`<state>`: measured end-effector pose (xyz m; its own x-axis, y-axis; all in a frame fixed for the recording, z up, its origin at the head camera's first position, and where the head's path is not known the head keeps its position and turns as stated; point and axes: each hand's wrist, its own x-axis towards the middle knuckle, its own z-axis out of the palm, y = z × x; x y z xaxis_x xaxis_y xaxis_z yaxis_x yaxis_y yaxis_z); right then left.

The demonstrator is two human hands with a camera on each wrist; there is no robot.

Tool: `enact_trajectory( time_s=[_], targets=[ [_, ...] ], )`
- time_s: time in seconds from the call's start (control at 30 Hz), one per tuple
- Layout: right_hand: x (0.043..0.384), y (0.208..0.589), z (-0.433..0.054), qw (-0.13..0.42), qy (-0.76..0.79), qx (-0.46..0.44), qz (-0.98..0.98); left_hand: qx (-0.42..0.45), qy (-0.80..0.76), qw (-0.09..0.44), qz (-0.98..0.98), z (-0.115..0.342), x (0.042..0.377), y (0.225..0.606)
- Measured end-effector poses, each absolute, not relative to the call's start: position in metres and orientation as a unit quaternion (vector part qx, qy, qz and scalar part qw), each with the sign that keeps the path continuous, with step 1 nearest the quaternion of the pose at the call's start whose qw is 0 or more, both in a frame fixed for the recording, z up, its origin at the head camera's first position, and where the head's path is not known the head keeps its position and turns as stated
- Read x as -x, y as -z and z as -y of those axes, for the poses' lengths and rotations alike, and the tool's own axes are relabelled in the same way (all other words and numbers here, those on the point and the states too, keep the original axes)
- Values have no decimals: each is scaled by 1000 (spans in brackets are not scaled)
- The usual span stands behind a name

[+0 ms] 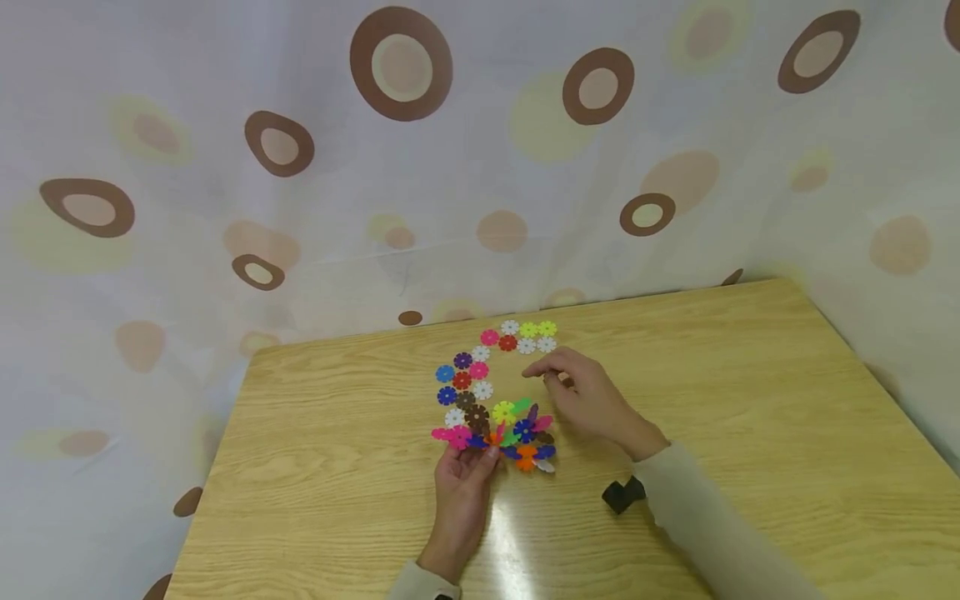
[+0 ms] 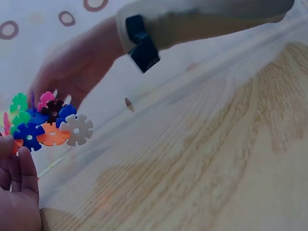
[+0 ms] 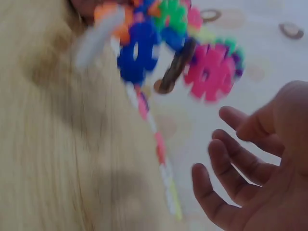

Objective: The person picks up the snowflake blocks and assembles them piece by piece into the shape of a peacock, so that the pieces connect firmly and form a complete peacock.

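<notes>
Right sleeve (image 1: 727, 525) sits closest to the head camera, pale fabric, black wrist unit (image 1: 624, 496) strapped at the cuff. Right hand (image 1: 588, 400) is up beside the disc cluster (image 1: 524, 431), grip relaxed: fingers apart, gently bent, nothing between them in the right wrist view. Left hand (image 1: 461, 492) has its grip closed on the cluster's near edge, thumb on one side, fingers on the other. Cluster is off the desk (image 1: 322, 442), overlapping the near end of the loose disc arc (image 1: 461, 380) in the head view. Edge hold probably leaves most of the cluster clear for the other hand; loose discs lie flat, likely so each colour shows and nothing rolls.

Materials: discs look like thin, stiff plastic, flower-shaped, notched rims, small centre hole. In the cluster they slot together at angles, e.g. white disc (image 2: 77, 130) on the outer side, pink disc (image 3: 209, 74) on the end facing the right hand. Desk has wood-look grain, slight gloss. Patterned cloth (image 1: 450, 183) behind, softly creased, brown ring print
</notes>
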<state>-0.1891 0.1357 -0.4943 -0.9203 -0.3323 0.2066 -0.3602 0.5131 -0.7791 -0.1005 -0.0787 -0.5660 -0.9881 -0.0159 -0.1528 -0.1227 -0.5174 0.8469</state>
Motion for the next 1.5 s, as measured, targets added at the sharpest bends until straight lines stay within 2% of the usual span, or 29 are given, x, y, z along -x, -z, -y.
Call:
enact_trajectory(
  time_s=[0.23, 0.37, 0.5, 0.7, 1.0, 1.33, 1.5],
  targets=[
    [233, 519, -142, -48, -354, -137, 924, 68, -878, 45, -472, 78, 101, 568],
    [243, 523, -142, -59, -306, -114, 943, 66, -873, 46, -481, 79, 101, 568],
    [247, 523, -140, -42, -301, -89, 948, 57, -868, 47, -490, 80, 102, 567],
    [244, 522, -146, -16, -302, -83, 949, 53, -867, 50, -493, 80, 103, 565],
    [241, 521, -163, -68, -359, -99, 926, 59, -865, 51, -496, 80, 102, 564],
    [204, 499, -153, -44, -462, -88, 882, 59, -857, 42, -511, 78, 102, 565],
    [189, 480, -143, -61, -540, -103, 833, 59, -856, 43, -512, 78, 101, 566]
  ],
)
